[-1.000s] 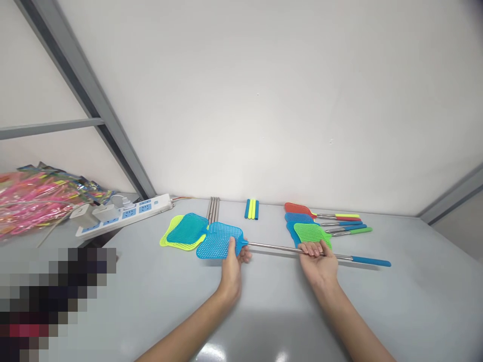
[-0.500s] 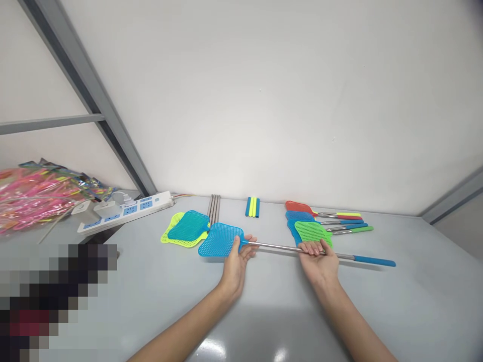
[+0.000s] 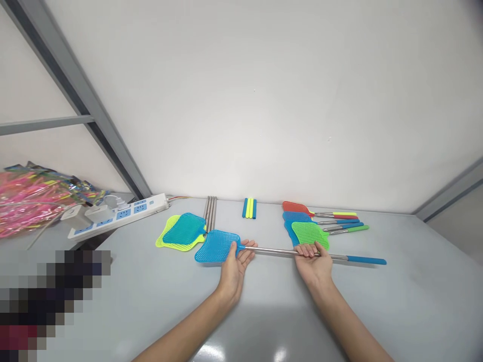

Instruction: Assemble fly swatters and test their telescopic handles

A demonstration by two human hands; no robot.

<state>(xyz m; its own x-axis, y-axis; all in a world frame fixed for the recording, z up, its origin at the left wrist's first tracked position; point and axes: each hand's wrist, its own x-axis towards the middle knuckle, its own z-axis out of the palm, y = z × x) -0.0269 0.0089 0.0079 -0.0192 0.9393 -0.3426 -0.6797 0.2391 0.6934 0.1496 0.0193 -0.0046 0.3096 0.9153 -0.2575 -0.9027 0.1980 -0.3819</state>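
Observation:
A blue fly swatter (image 3: 218, 246) with a metal shaft and blue grip lies across both hands, head to the left, raised a little over the table. My left hand (image 3: 234, 266) pinches it where the head joins the shaft, thumb on top. My right hand (image 3: 314, 261) has its fingers wrapped round the shaft, short of the blue grip. Left of the swatter lie loose heads, a teal one (image 3: 184, 229) on top of a yellow one (image 3: 164, 240). Behind them are several metal rods (image 3: 210, 213) side by side.
Blue and yellow grip sleeves (image 3: 249, 208) lie near the wall. Whole swatters with red (image 3: 295, 207), blue and green heads (image 3: 310, 234) are piled at right. A power strip (image 3: 124, 216) and bagged pink items (image 3: 33, 201) are at left. A pixelated patch covers the lower left.
The view has shifted slightly, so most things appear a little further left. Both hands keep the same hold on the blue fly swatter; its shaft looks about as long as before.

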